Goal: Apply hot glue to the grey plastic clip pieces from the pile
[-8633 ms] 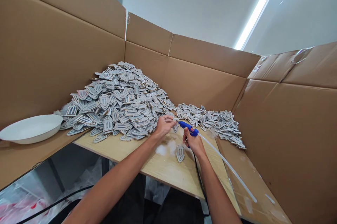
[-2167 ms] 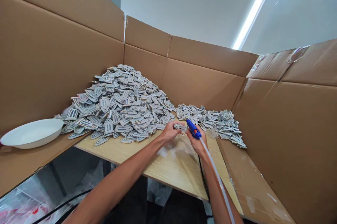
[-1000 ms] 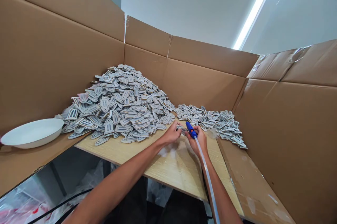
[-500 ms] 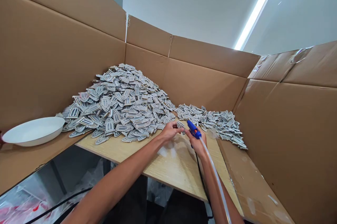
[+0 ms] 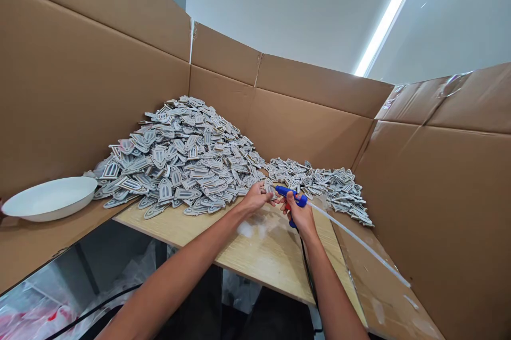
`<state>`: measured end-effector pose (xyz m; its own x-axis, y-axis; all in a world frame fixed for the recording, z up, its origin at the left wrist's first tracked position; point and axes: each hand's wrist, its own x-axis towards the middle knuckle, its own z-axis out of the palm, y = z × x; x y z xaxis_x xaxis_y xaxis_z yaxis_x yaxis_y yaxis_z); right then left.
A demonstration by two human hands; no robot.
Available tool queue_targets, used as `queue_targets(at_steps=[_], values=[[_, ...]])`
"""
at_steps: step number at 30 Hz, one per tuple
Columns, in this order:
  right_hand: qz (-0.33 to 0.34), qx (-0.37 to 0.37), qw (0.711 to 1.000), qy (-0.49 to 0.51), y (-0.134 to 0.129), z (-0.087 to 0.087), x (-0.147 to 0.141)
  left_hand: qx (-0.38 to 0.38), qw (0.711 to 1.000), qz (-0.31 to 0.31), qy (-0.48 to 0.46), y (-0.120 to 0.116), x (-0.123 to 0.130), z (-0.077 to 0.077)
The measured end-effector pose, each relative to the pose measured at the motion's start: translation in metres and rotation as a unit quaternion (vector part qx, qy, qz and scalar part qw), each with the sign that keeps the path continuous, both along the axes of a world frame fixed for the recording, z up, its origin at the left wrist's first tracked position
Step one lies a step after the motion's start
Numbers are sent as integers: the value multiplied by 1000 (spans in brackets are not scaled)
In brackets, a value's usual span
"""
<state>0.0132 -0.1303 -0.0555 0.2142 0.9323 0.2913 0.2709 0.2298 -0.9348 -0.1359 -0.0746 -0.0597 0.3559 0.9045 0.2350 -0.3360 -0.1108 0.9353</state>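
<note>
Over the wooden board, my left hand pinches a small grey window-shaped piece. My right hand is wrapped round a blue glue gun with a red trigger; its nozzle points left at the piece. A long translucent glue stick sticks out of the gun's back, and a black cord hangs below. A tall heap of similar grey pieces rises behind and left of my left hand. Beyond the gun lies a lower heap of them.
Cardboard walls stand around the left, back and right sides. A white oval dish sits on cardboard at the left. Plastic bags lie below the board's front left, where a black cable runs.
The glue gun has turned so its nozzle points left, close to the held piece. Its glue stick has swung out to the right. My right fingers have come off the piece.
</note>
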Motion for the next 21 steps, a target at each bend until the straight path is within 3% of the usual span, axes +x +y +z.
queue_targets(at_steps=[11,21], values=[[-4,4,1000,29,-1,3,-2,12,1000,-5,1,-1,1,2],[-35,11,999,-32,5,-8,5,25,1000,-18,1,0,0,-1]])
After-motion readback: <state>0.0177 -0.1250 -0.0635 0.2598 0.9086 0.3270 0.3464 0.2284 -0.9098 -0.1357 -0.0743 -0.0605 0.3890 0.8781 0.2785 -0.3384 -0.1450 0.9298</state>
